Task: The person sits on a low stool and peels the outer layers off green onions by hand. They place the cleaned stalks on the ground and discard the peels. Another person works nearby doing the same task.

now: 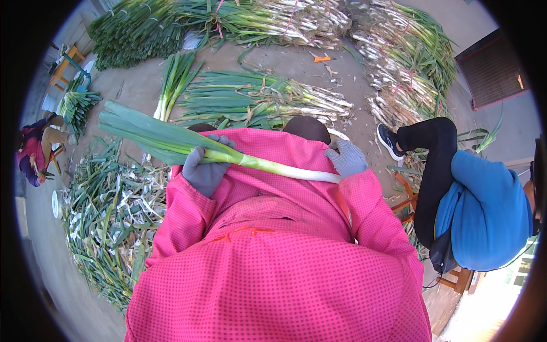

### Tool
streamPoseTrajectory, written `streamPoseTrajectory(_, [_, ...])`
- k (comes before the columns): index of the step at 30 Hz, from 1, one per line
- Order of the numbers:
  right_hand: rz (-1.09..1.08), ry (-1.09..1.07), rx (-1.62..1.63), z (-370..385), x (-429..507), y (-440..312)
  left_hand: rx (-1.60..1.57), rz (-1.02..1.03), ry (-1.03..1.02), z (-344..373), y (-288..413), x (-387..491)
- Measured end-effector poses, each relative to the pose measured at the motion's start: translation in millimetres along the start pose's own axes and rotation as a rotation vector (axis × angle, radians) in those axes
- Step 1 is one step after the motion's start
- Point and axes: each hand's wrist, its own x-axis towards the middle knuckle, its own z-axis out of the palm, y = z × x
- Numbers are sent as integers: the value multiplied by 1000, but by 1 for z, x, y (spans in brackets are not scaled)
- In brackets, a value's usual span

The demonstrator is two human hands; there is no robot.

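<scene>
My left hand (209, 166), in a grey glove, grips a large green onion (273, 166) where its leaves meet the stalk. It lies slantwise across my lap, green leaves to the left and white stalk to the right. My right hand (348, 157), also gloved, is by the root end, its fingers curled. The stalk's tip is hidden at the right palm and cuff, so whether those fingers hold anything is unclear. Beyond my knees lies a pile of green onions (256, 96), white ends to the right. A smaller bunch (173, 85) of cleaned onions is at its left.
Tied bundles (295, 21) line the back, and more (397, 64) stand at right. An orange-handled cutter (322, 59) lies on the floor. Stripped leaves (115, 213) heap at my left. A person in blue (487, 209) sits close at right; another person (40, 145) sits far left.
</scene>
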Motion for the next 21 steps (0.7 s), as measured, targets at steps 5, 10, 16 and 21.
streamPoseTrajectory(5, [9, 290, -23, 5, 48, 23, -5, -141, 120, 0, -8, 5])
streamPoseTrajectory(10, [92, 143, 121, 30, 84, 67, 160, -232, 309, -3, -10, 10])
streamPoseTrajectory(16, [362, 471, 768, -27, 44, 98, 185, -230, 346, -12, -12, 21])
streamPoseTrajectory(21, [-24, 454, 383, -28, -28, 63, 197, -257, 304, -21, -13, 25])
